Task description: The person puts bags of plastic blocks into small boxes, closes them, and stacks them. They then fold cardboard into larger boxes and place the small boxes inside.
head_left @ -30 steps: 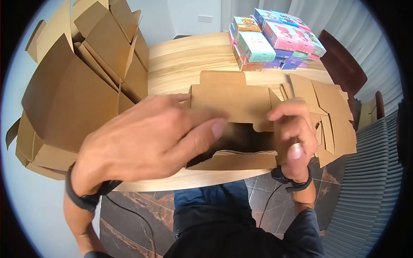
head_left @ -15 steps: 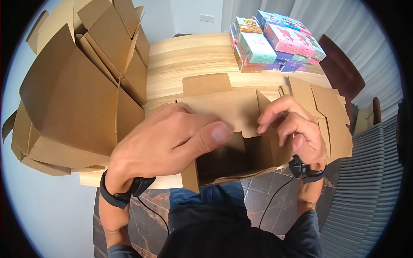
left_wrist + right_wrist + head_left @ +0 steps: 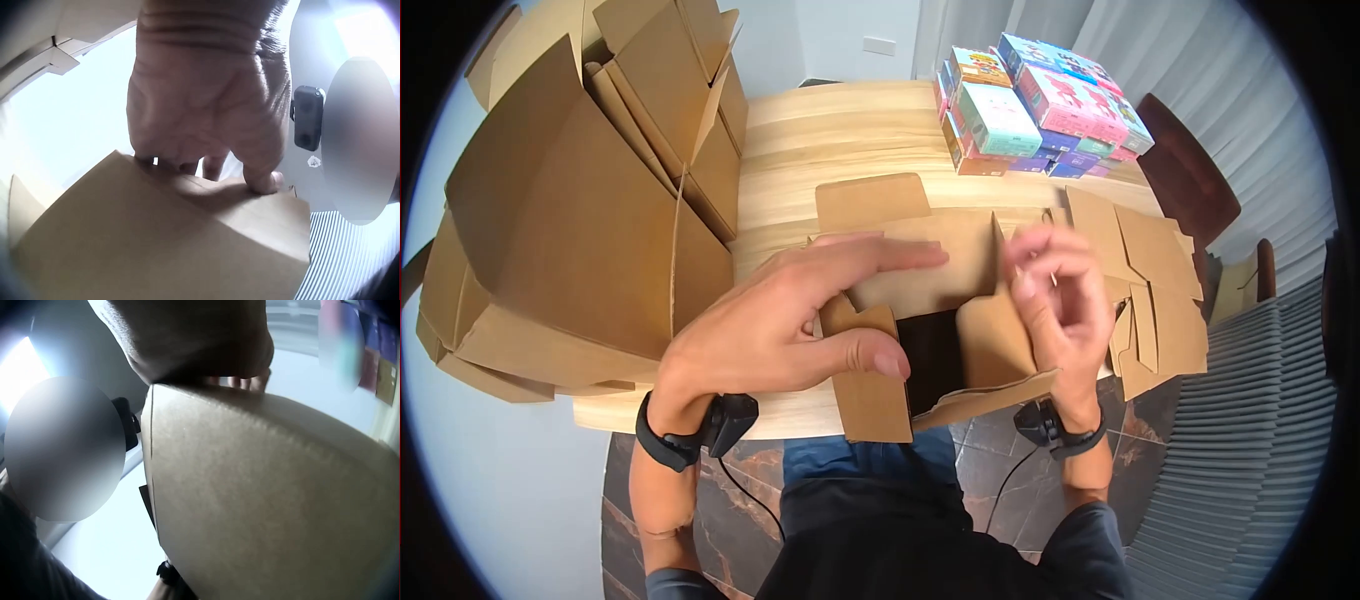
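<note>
An open cardboard box [image 3: 990, 396] stands at the table's near edge, dark inside. Its lid [image 3: 955, 250] stands raised at the far side, with a tab [image 3: 872, 200] beyond. My left hand [image 3: 780, 315] lies over the left side flap [image 3: 868, 385], fingers stretched across the box and thumb at the flap's inner edge. In the left wrist view, that thumb touches the cardboard [image 3: 150, 231]. My right hand [image 3: 1065, 300], slightly blurred, is at the right side flap [image 3: 992, 335], which leans inward; its fingers are loosely bent. The right wrist view shows the box's outer wall [image 3: 262, 494] below this hand.
Large opened cardboard boxes [image 3: 580, 230] crowd the left side. Flattened cardboard [image 3: 1150, 270] lies at the right. Colourful small boxes [image 3: 1070, 100] are stacked at the far right of the wooden table [image 3: 820, 130]. Beyond stands a dark red chair [image 3: 1190, 165].
The box has turned slightly and come closer to the body. Both side flaps have bent inward over the opening. The left hand has spread its fingers; the right hand has moved onto the right flap.
</note>
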`<state>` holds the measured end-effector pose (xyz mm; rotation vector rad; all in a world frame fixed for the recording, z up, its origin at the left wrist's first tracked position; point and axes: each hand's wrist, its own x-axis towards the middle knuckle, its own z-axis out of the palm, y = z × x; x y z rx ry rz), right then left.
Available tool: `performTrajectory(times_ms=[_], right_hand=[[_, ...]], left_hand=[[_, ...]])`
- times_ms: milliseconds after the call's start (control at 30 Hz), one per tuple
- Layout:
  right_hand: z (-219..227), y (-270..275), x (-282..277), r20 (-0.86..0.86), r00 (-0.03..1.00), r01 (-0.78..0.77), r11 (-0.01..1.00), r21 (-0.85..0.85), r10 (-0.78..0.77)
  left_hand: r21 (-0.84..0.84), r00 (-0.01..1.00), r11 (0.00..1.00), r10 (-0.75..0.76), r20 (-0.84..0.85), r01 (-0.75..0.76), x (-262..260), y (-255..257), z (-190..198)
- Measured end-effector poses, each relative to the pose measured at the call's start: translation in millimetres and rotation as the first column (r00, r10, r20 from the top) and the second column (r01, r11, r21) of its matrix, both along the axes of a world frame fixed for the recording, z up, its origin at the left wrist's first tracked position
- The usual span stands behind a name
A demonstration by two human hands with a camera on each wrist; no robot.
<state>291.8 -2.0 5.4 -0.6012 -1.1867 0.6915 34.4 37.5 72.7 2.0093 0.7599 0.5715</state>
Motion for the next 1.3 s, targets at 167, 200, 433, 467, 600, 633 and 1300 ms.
performTrajectory(times_ms=[167,200,433,467,600,633,1300], right_hand=[[40,-36,23,0.645,0.732,-0.122,0.974,-0.190,0.217],[46,-40,21,0.614,0.739,-0.170,0.959,-0.227,0.277],[11,-48,10,0.727,0.626,-0.420,0.908,0.009,0.282],[8,-50,7,0.672,0.696,-0.378,0.925,0.042,0.254],[9,-62,-28,0.419,0.896,0.155,0.988,0.021,-0.150],[14,-64,-42,0.393,0.857,0.376,0.926,-0.037,-0.333],[9,-69,1,0.536,0.817,0.025,0.915,-0.404,0.215]], left_hand=[[0.079,0.994,0.995,-0.067,0.086,0.060,-6,4,-17],[0.049,0.996,0.998,-0.051,0.076,0.047,-6,3,-20],[0.270,0.999,0.961,0.053,-0.003,-0.050,-7,-3,-32],[0.082,0.994,0.992,0.092,0.054,-0.096,-6,-5,-33],[0.409,0.916,0.882,0.342,-0.210,-0.235,2,-21,-22],[0.405,0.915,0.883,0.343,-0.212,-0.237,0,-21,-24],[-0.130,0.895,0.894,0.440,0.080,-0.428,-10,-65,-35]])
